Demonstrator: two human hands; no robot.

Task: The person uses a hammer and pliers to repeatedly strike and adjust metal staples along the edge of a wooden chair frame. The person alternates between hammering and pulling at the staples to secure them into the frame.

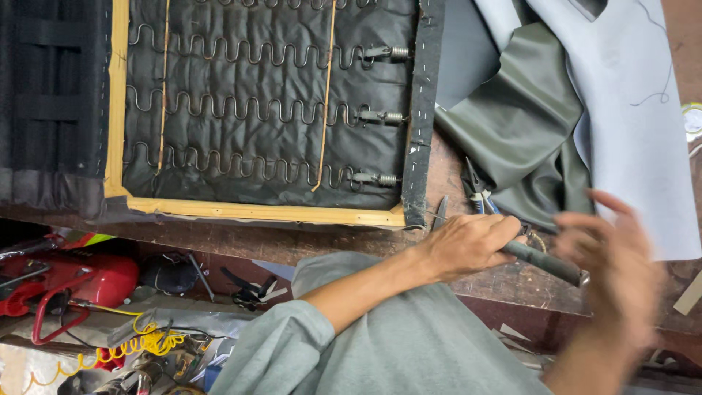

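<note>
3 zigzag springs (241,110) already sit hooked across the wooden seat frame (263,212) at the workbench's (512,281) left end, dark lining beneath, so that part reads as done. Your left hand (468,245) is clenched round a dark-handled tool (545,262) near the front edge. Your right hand (618,274) is blurred, fingers spread, holding nothing. Grey-green vinyl (523,124) lies loose toward the back right corner, unfitted; pliers (477,192) wait beside it.
</note>
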